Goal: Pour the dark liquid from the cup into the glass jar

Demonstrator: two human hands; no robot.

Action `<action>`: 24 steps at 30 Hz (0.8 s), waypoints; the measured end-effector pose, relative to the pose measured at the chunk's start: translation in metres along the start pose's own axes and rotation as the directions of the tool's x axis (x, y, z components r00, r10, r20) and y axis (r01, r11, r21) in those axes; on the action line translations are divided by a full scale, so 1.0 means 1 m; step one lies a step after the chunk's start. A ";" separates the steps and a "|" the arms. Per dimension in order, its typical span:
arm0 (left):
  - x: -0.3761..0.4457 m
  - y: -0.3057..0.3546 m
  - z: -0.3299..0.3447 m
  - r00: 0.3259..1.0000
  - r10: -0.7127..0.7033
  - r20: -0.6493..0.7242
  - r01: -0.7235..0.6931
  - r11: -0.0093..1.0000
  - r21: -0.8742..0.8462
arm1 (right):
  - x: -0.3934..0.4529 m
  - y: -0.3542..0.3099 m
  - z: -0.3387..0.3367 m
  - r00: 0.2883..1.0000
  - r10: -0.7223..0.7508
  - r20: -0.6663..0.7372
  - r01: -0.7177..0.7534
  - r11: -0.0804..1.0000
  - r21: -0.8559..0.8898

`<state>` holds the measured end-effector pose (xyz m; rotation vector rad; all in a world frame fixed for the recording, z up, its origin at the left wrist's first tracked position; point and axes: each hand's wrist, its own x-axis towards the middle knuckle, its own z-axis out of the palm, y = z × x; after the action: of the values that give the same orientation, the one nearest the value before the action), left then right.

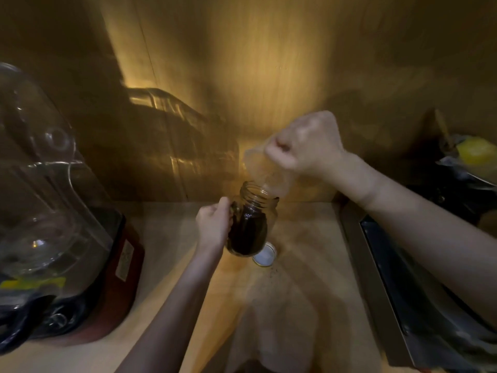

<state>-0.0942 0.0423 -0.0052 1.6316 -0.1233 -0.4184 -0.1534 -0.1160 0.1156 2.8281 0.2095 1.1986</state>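
Note:
A glass jar [250, 224] with a threaded neck is tilted to the right above the wooden counter and holds dark liquid up to its shoulder. My left hand [213, 224] grips its left side. My right hand [304, 146] holds a clear plastic cup [265, 170] tipped steeply down. The cup's rim rests at the jar's mouth. The cup looks nearly empty and is blurred. A white jar lid [265, 255] lies on the counter just right of the jar's base.
A large blender [53, 211] with a clear jug and red base stands at the left. A clear container [177, 141] leans on the wooden back wall. A metal sink [419, 292] runs along the right, with a yellow item [474, 154] above it. A pale cloth [282, 332] lies at the counter's front.

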 end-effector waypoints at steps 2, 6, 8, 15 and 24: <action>-0.002 -0.009 -0.002 1.000 0.021 0.012 -0.022 0.998 0.061 | -0.023 0.006 0.006 0.948 0.313 0.049 -0.317 0.941 0.119; -0.004 -0.038 -0.011 0.995 -0.085 0.047 0.082 0.994 0.078 | -0.091 0.017 0.036 0.600 0.763 0.239 -0.793 0.530 0.300; -0.007 -0.050 -0.017 0.989 -0.141 0.040 0.141 0.990 0.013 | -0.125 0.014 0.048 0.348 0.867 0.358 -0.904 0.208 0.375; -0.016 -0.102 -0.024 0.952 -0.303 -0.040 0.298 0.950 -0.095 | -0.196 -0.012 0.079 -0.088 0.916 0.392 -0.892 -0.247 0.378; -0.011 -0.137 -0.016 0.913 -0.397 -0.090 0.400 0.917 0.007 | -0.238 -0.024 0.121 -0.290 0.895 0.339 -0.808 -0.419 0.414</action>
<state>-0.1216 0.0757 -0.1363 1.6983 0.2784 -0.6577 -0.2325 -0.1288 -0.1398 2.6640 -3.0243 1.4797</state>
